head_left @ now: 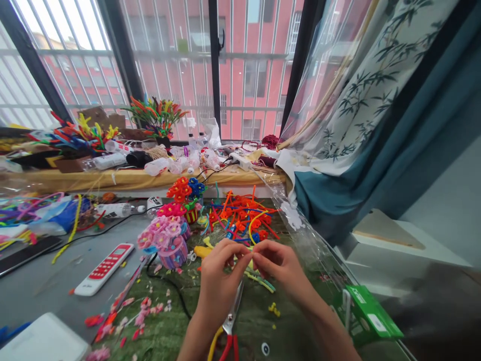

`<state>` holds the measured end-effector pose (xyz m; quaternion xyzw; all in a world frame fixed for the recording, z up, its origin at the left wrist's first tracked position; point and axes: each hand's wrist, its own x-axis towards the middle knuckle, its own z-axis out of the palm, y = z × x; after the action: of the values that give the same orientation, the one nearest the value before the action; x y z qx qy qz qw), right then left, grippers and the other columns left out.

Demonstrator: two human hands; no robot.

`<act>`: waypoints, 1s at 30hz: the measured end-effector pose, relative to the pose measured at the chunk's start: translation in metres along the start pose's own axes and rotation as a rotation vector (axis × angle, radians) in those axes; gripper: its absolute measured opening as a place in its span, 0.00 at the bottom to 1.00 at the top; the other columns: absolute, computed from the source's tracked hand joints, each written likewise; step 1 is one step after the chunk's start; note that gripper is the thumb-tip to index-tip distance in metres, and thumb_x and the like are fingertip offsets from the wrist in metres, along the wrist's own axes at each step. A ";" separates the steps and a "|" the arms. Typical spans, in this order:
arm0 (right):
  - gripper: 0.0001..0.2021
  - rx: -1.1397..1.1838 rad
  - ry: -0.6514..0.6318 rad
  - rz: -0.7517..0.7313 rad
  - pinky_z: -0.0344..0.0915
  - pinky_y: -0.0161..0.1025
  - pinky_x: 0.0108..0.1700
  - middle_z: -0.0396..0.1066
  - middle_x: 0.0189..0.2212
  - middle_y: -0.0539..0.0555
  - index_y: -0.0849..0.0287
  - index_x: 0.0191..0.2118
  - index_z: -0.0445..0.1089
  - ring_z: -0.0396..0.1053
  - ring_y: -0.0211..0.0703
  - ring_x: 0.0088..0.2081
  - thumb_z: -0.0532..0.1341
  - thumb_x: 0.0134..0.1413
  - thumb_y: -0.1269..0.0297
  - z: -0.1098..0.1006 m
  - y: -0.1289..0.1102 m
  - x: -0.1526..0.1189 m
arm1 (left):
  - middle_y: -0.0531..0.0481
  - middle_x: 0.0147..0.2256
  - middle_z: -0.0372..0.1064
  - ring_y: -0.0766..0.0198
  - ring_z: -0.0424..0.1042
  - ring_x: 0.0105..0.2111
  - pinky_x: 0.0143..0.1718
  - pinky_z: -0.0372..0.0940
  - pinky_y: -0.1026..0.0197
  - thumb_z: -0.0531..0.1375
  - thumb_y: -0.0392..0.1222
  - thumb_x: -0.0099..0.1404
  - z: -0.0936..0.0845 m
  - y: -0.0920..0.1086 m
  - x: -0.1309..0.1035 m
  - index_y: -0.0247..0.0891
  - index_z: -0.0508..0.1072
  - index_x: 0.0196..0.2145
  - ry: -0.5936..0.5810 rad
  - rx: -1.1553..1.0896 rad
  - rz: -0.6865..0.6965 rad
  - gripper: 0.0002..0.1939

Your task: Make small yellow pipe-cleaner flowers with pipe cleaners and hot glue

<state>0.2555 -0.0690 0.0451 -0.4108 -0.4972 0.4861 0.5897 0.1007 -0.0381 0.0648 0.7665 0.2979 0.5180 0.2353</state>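
The left hand (220, 271) and the right hand (283, 265) met tip to tip over the green cloth (300, 331), each with thumb and fingers closed in a pinch; anything between them was too small to make out. At the near edge lay a googly eye (265, 349), and beside the left forearm a pair of scissors (230, 321), red handles nearest and blades running up toward the space between the wrists. A white box (47, 341) was cut off at the lower left, a green box (370, 311) stood at the right, and yellow scraps (274, 309) lay between the forearms and pink scraps (143, 311) to the left. Fuzzy yellow-green stems (265, 283) were partly hidden behind the hands. Left of these lay a white handset (104, 268) with red keys. Farther on stood a bunch of pink flowers (163, 233) in a purple pot (175, 255), left of a tangled orange pile (244, 215). Beyond, plastic bottles (107, 161) crowded the sill below a barred window (248, 65).
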 end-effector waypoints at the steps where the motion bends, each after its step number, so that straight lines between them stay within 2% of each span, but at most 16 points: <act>1: 0.15 0.008 0.012 -0.004 0.58 0.31 0.23 0.70 0.20 0.47 0.60 0.31 0.74 0.60 0.32 0.20 0.70 0.49 0.52 -0.001 0.003 0.002 | 0.52 0.27 0.72 0.68 0.68 0.26 0.27 0.62 0.67 0.63 0.34 0.64 0.001 -0.003 0.002 0.37 0.75 0.29 -0.008 -0.004 0.018 0.05; 5: 0.14 -0.061 0.079 -0.023 0.58 0.31 0.24 0.71 0.21 0.48 0.60 0.30 0.74 0.61 0.33 0.21 0.68 0.52 0.53 -0.004 0.016 0.004 | 0.51 0.29 0.73 0.68 0.70 0.27 0.28 0.63 0.68 0.62 0.33 0.65 0.004 -0.016 0.004 0.36 0.75 0.30 -0.045 -0.006 0.066 0.06; 12: 0.14 -0.243 0.160 -0.032 0.60 0.33 0.27 0.71 0.23 0.49 0.59 0.31 0.75 0.65 0.37 0.24 0.65 0.55 0.51 -0.009 0.029 0.004 | 0.53 0.28 0.71 0.69 0.68 0.25 0.26 0.62 0.68 0.62 0.33 0.65 0.008 -0.029 -0.006 0.37 0.75 0.31 -0.023 0.012 -0.011 0.04; 17: 0.11 -0.380 0.112 -0.082 0.63 0.34 0.32 0.71 0.24 0.48 0.58 0.31 0.75 0.66 0.37 0.25 0.63 0.57 0.57 -0.011 0.031 0.002 | 0.52 0.30 0.72 0.69 0.69 0.26 0.27 0.63 0.69 0.62 0.35 0.65 0.009 -0.031 -0.012 0.38 0.76 0.36 -0.076 0.034 -0.029 0.02; 24: 0.09 -0.457 0.047 -0.101 0.58 0.33 0.28 0.66 0.22 0.47 0.59 0.30 0.72 0.61 0.37 0.25 0.60 0.59 0.62 -0.012 0.031 -0.001 | 0.53 0.26 0.70 0.70 0.67 0.23 0.25 0.61 0.70 0.61 0.32 0.64 0.013 -0.026 -0.013 0.37 0.73 0.30 -0.079 0.075 -0.008 0.05; 27: 0.08 -0.488 0.028 -0.104 0.58 0.33 0.28 0.66 0.22 0.48 0.59 0.29 0.71 0.61 0.37 0.25 0.59 0.58 0.65 -0.013 0.033 -0.001 | 0.53 0.28 0.70 0.70 0.67 0.23 0.26 0.62 0.70 0.60 0.32 0.64 0.015 -0.029 -0.016 0.37 0.73 0.31 -0.116 0.101 -0.013 0.05; 30: 0.07 -0.521 0.029 -0.111 0.59 0.33 0.28 0.67 0.22 0.48 0.58 0.29 0.71 0.62 0.38 0.25 0.59 0.57 0.66 -0.014 0.035 0.000 | 0.53 0.28 0.70 0.71 0.66 0.22 0.25 0.61 0.69 0.60 0.32 0.64 0.018 -0.033 -0.020 0.38 0.73 0.31 -0.095 0.097 -0.015 0.05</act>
<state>0.2639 -0.0626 0.0089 -0.5280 -0.6187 0.3026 0.4968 0.1044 -0.0292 0.0236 0.7985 0.3169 0.4643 0.2154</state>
